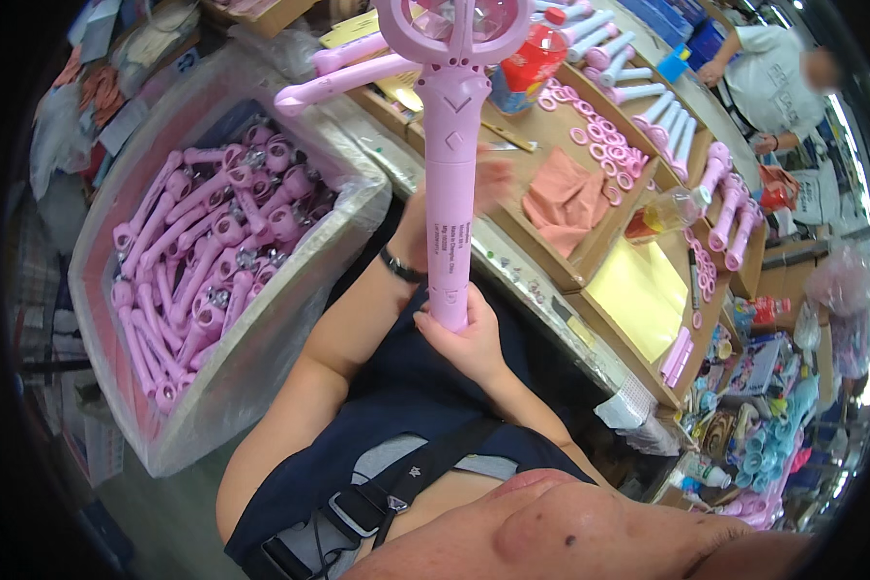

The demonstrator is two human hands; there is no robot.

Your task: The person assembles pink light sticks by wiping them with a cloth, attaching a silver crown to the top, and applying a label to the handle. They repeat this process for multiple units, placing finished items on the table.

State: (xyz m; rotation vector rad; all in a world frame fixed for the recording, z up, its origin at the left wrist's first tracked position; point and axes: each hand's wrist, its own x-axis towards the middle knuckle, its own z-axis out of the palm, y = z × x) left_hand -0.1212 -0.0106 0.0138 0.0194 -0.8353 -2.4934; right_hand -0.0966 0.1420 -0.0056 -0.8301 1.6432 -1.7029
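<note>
A pink toy wand (449, 193) stands upright before me, with a round ring-shaped head at the top edge of the view. My right hand (466, 340) is wrapped round the lower end of its handle. My left hand (491, 182) is behind the wand's shaft, partly covered by it, and its fingers are smeared by motion. Whether it touches the wand I cannot tell. A dark band (401, 265) circles the left wrist.
A plastic-lined bin (251, 387) at left holds many pink wands. The workbench at right carries cardboard trays, pink rings (604, 135), an orange cloth (565, 203), yellow paper (638, 300), a red-capped bottle (532, 63) and a bottle of yellowish liquid (669, 213). Another person (773, 82) stands beyond.
</note>
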